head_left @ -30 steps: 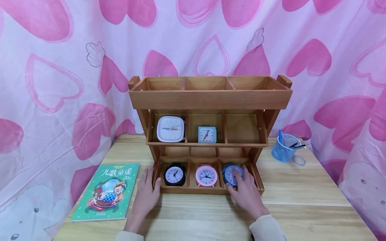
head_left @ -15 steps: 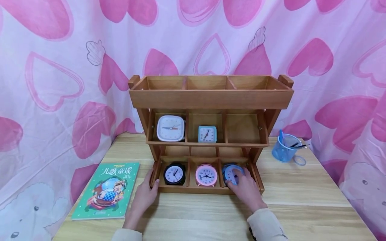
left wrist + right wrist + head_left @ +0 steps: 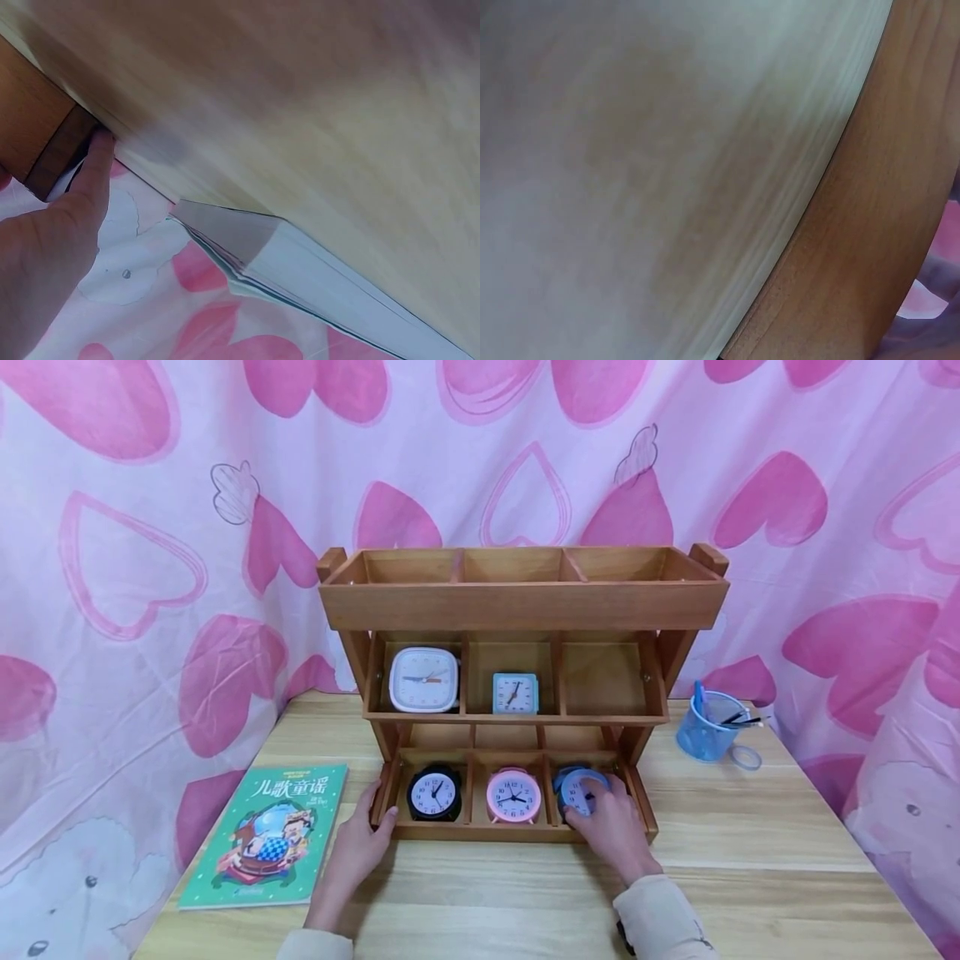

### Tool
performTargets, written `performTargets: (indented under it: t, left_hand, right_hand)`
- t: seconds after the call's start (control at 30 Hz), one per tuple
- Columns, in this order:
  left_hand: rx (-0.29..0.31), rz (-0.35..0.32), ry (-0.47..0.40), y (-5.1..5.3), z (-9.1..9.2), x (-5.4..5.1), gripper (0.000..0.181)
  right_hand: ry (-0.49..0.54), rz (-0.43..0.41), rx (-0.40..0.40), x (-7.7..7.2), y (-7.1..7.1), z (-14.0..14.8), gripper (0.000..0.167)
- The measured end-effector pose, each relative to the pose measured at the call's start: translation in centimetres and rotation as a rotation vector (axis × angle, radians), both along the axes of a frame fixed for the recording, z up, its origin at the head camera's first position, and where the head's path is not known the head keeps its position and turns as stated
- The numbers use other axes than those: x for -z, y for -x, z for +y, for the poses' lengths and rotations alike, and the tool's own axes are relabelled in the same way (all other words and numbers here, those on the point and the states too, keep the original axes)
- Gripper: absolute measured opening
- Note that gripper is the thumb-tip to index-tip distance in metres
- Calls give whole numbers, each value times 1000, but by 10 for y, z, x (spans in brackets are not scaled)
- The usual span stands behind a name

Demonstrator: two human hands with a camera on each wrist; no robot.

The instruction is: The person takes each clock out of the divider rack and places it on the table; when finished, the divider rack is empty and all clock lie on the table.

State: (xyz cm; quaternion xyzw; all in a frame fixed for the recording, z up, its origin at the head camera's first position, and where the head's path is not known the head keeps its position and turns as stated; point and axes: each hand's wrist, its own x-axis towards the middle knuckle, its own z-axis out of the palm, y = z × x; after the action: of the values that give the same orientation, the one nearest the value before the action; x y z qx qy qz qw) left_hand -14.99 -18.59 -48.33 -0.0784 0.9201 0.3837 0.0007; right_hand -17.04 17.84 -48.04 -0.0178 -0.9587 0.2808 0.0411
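Note:
A three-tier wooden shelf (image 3: 525,607) stands on the table. My left hand (image 3: 358,847) grips the left end of its bottom tray, thumb at the front corner; in the left wrist view a finger of the left hand (image 3: 56,255) touches the wood's lower corner. My right hand (image 3: 617,831) holds a round blue alarm clock (image 3: 573,795) in the bottom right compartment, fingers covering part of its face. A pink alarm clock (image 3: 513,797) sits in the bottom middle compartment, a black alarm clock (image 3: 434,797) in the bottom left. The right wrist view mostly shows the tray's front board (image 3: 855,202).
A white square clock (image 3: 424,681) and a small teal square clock (image 3: 515,695) stand on the middle tier. A green book (image 3: 266,843) lies at left. At right is a blue mesh pen cup (image 3: 705,739) beside a roll of tape (image 3: 746,758). A heart-patterned curtain (image 3: 480,452) hangs behind.
My left fingers have gone from straight beside the tray to bent around its end. My right fingers have drawn in on the blue clock, and the hand has shifted only slightly.

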Motion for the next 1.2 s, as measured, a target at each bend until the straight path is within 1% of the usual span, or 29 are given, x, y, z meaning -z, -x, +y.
performTargets:
  t: [0.1,0.27,0.43,0.6,0.87,1.0,1.2]
  left_hand:
    - [-9,-8,-4,0,0,1,62]
    - [-2,-18,-10,0,0,1,63]
    - [5,-28,-16,0,0,0,63]
    - [23,-27,-24,0,-1,0,63]
    - [25,-58,-22,0,-1,2,64]
    - [34,-46,-18,0,-1,1,63]
    - [41,-55,-27,1,0,-1,64]
  right_hand:
    - [9,8,5,-1,0,-1,57]
    - [19,26,14,-6,-2,-2,57]
    - [14,53,17,-14,-6,-1,58]
    - [3,99,42,-23,-10,2,57]
    - [10,98,125,-36,-17,19,60]
    - [13,123,189,-38,-21,32,58]
    - [24,101,243,-38,-24,44,59]
